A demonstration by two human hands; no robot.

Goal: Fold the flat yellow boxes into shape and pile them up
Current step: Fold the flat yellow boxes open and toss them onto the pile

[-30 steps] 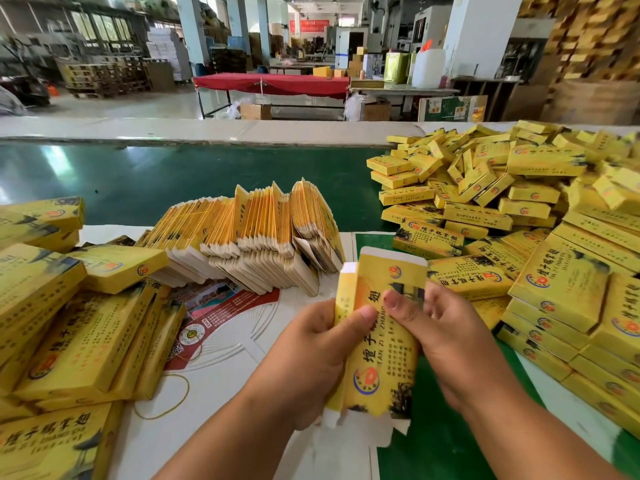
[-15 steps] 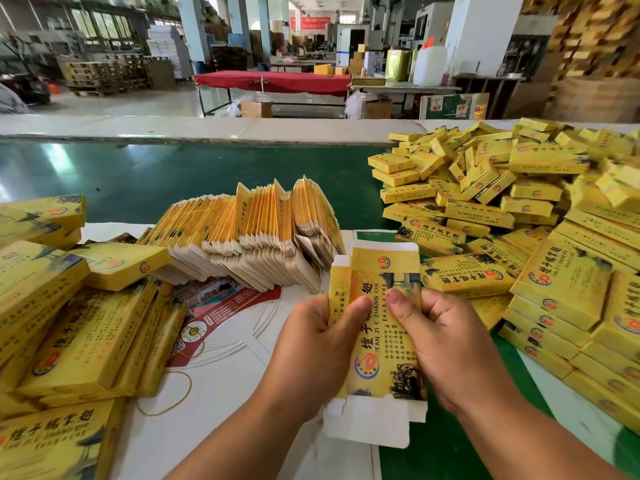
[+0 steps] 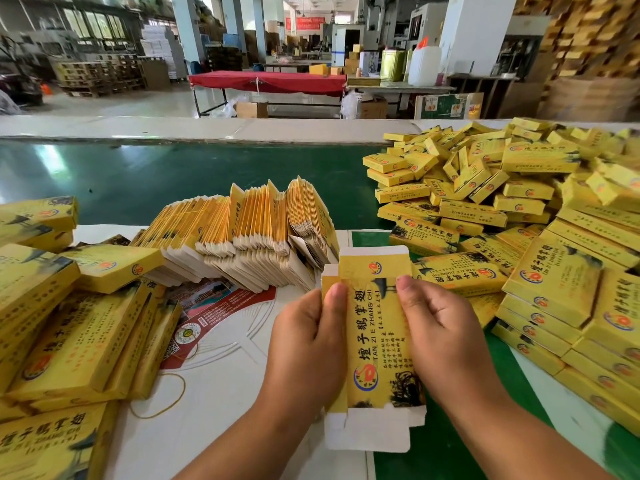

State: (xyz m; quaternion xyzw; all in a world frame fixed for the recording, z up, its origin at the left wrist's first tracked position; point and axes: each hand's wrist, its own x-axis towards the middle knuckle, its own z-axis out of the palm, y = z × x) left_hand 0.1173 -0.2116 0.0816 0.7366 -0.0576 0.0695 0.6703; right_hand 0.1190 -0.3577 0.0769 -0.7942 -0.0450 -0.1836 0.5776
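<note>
A yellow box (image 3: 375,337) with red and black print stands upright between both hands, its white end flaps open at top and bottom. My left hand (image 3: 308,344) grips its left edge, thumb on the front face. My right hand (image 3: 446,337) grips the right edge, thumb pressed near the top. A leaning row of flat yellow boxes (image 3: 249,233) stands just behind on the table. A big pile of folded yellow boxes (image 3: 519,216) fills the right side.
More yellow boxes (image 3: 65,327) lie stacked at the left. Printed white card sheets (image 3: 221,341) with a rubber band (image 3: 166,393) cover the table under the hands. A green conveyor belt (image 3: 138,178) runs behind the table. The factory floor lies beyond.
The box has turned to face the camera and opened out from a narrow slant to a squared shape. Both hands have shifted slightly along its edges.
</note>
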